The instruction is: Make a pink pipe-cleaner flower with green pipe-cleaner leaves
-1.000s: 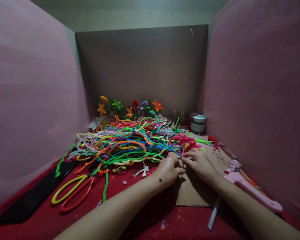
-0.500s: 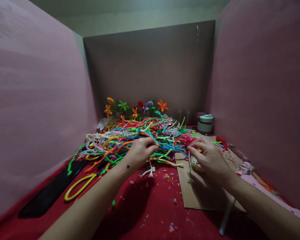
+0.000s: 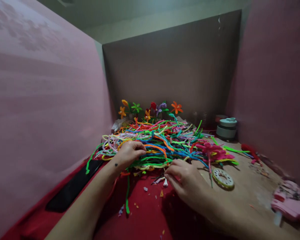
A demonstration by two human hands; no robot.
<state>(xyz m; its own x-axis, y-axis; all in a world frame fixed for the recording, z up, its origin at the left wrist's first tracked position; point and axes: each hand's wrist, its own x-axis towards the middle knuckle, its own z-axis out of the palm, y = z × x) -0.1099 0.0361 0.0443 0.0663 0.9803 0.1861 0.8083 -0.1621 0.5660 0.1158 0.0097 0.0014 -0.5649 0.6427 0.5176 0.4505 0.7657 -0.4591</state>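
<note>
A heap of multicoloured pipe cleaners (image 3: pixel 162 141) spreads across the middle. My left hand (image 3: pixel 131 153) lies over its front left part, thumb and fingers pinched together; whether a stem is between the tips is hidden. At the heap's front edge is my right hand (image 3: pixel 186 176), its fingers curled and thumb close to them; what they hold, if anything, is too small to make out. To its right, a pink pipe-cleaner flower (image 3: pixel 215 152) with a thin stem rests against the heap, out of both hands. Beside that stem sits a round holed disc (image 3: pixel 223 179).
Finished-looking pipe-cleaner flowers (image 3: pixel 177 107) stand behind the heap. A lidded jar (image 3: pixel 226 129) is at the back right. A pink glue gun (image 3: pixel 290 201) lies on the cardboard (image 3: pixel 250 186), a black flat object (image 3: pixel 73 188) at left. Scraps dot the red cloth (image 3: pixel 140 223).
My right hand has let go of the pink flower and moved left to the heap's front edge. My left hand has shifted left and the view has turned, baring the disc.
</note>
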